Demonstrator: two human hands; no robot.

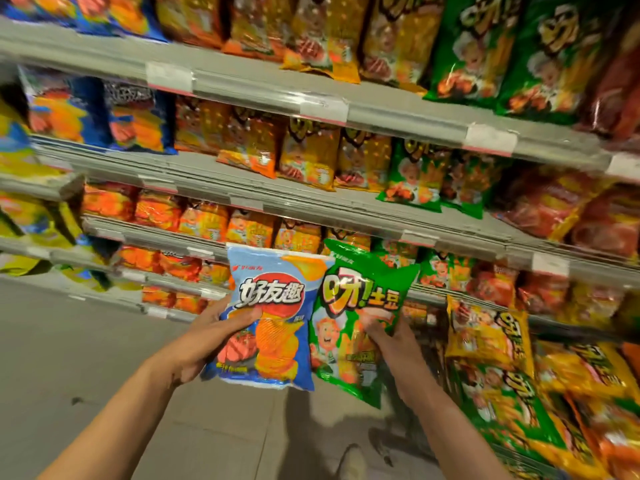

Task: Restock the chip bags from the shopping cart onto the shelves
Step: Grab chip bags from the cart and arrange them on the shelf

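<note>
2 hands up before shelves (263, 95): left hand (211, 336) gripping blue chip bag (266, 320), right hand (388, 336) pinching green chip bag (349, 327), fronts facing wearer, probably for matching to rows above; cart stock just right.

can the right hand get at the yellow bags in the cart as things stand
Probably not yet: the right hand already grips a green chip bag. The yellow bags lie uncovered just beside it, so the path looks free.
</note>
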